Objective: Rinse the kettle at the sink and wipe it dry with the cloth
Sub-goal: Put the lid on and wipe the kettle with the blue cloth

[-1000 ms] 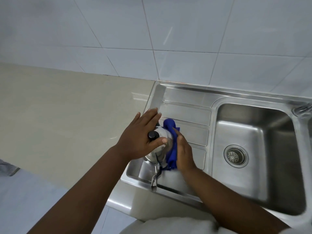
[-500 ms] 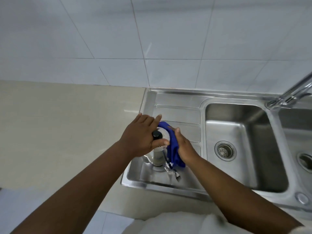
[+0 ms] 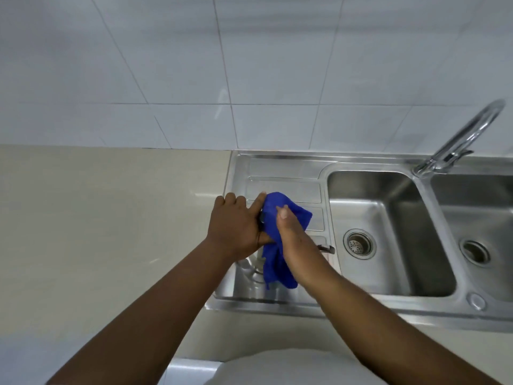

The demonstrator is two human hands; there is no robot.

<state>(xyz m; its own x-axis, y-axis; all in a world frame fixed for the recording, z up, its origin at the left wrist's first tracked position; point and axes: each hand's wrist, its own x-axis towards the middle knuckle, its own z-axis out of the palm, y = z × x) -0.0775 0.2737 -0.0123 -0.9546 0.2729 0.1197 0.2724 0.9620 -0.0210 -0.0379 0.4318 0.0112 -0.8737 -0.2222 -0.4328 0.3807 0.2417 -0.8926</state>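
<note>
The steel kettle (image 3: 253,266) stands on the sink's drainboard (image 3: 286,168), almost fully hidden under my hands; only a strip of its shiny body and a metal tip (image 3: 327,248) to the right show. My left hand (image 3: 236,229) grips the top of the kettle from the left. My right hand (image 3: 294,240) holds the blue cloth (image 3: 273,218) against the kettle's top and right side. The cloth drapes over the lid and hangs down the front.
To the right lie a steel basin (image 3: 388,212) with a drain strainer (image 3: 359,243) and a second basin (image 3: 477,212). A curved chrome tap (image 3: 466,134) rises between them. A beige countertop (image 3: 111,218) stretches left, with white wall tiles behind.
The blue cloth has moved up from the kettle's right side and now covers the lid and its black knob. The view has shifted right, bringing the tap and second basin in.
</note>
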